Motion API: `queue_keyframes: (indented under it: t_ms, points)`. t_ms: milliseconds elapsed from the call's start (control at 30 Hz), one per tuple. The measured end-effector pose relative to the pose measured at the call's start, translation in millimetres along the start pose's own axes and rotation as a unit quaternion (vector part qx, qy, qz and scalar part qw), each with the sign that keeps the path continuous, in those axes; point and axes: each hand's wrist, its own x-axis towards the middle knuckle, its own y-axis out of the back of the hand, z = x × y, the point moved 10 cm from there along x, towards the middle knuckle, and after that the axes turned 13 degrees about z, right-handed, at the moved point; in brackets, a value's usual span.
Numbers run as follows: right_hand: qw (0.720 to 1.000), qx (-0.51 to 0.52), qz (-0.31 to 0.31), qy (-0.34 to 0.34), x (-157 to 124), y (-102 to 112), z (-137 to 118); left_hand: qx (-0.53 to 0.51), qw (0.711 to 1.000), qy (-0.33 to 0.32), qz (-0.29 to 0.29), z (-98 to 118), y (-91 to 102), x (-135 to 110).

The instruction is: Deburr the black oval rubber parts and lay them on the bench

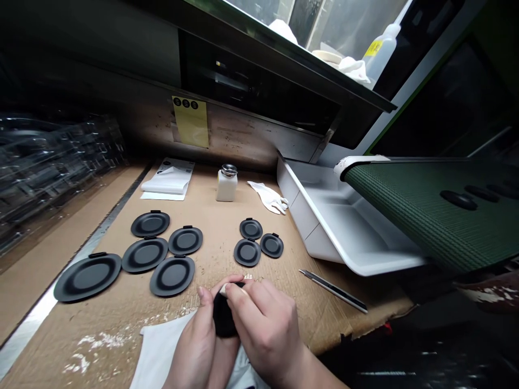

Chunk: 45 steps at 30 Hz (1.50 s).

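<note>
My left hand point(198, 340) is closed around a small black oval disc point(223, 319), holding it up near the front of the table. My right hand point(265, 319) pinches a small whitish piece point(223, 290), perhaps cloth or paper, against the disc's upper edge. Its fingers hide the disc's right side. Below both hands lies a white cloth point(156, 346). Beyond them rest three small black discs with tabs point(247, 252), close together. Several larger black discs of the same kind point(172, 275) are grouped to the left.
A white tray point(300, 216) stands at the right, beside a green conveyor belt point(425, 205) carrying dark pieces. A knife-like tool point(334, 292) lies before it. Farther back are a pump bottle point(226, 186), a white glove point(267, 197) and white sheets point(166, 181). Clear plastic trays point(57, 162) are stacked left.
</note>
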Motion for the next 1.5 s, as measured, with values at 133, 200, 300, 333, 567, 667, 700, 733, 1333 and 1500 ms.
queue_keyframes:
  t_ms: [133, 200, 300, 333, 567, 667, 700, 733, 1333, 1500]
  points:
    - [0.999, 0.005, 0.011, -0.031, 10.7, -11.7, 1.1, 0.003, 0.998, -0.023, 0.053, 4.0, 7.8, 0.4]
    - [0.995, 0.064, 0.018, -0.078, 15.2, -4.7, 10.7, -0.015, 0.999, -0.009, 0.038, 2.4, 5.6, 0.2]
    - [0.972, 0.138, 0.066, -0.178, 11.9, 24.0, 38.2, -0.034, 0.999, 0.018, -0.022, -0.5, -3.0, -0.8]
    - [0.967, 0.131, 0.082, -0.201, 8.0, 34.7, 47.1, -0.033, 0.999, 0.019, -0.034, -0.1, -4.1, -0.8]
    - [0.984, 0.107, 0.044, -0.134, -7.1, 31.5, 28.6, -0.018, 0.999, 0.024, -0.042, -0.3, -3.0, 0.4]
    - [0.987, 0.095, 0.039, -0.124, -10.0, 16.4, 13.5, -0.001, 1.0, 0.012, -0.029, 0.3, -0.1, -1.0]
    - [0.988, 0.093, 0.037, -0.115, -11.2, 13.3, 8.1, 0.008, 1.0, 0.004, -0.019, 1.3, 1.7, -1.6]
    - [0.99, 0.091, 0.034, -0.103, -12.4, 11.5, 2.8, 0.02, 1.0, -0.004, -0.008, 2.4, 3.9, -2.1]
    - [0.999, 0.046, 0.02, -0.001, -0.7, 8.1, -11.6, 0.031, 0.999, -0.023, -0.008, 3.9, 1.3, -2.5]
    - [0.999, 0.03, 0.022, 0.004, 0.8, 10.0, -10.6, 0.033, 0.999, -0.007, -0.025, 1.7, -2.4, -3.1]
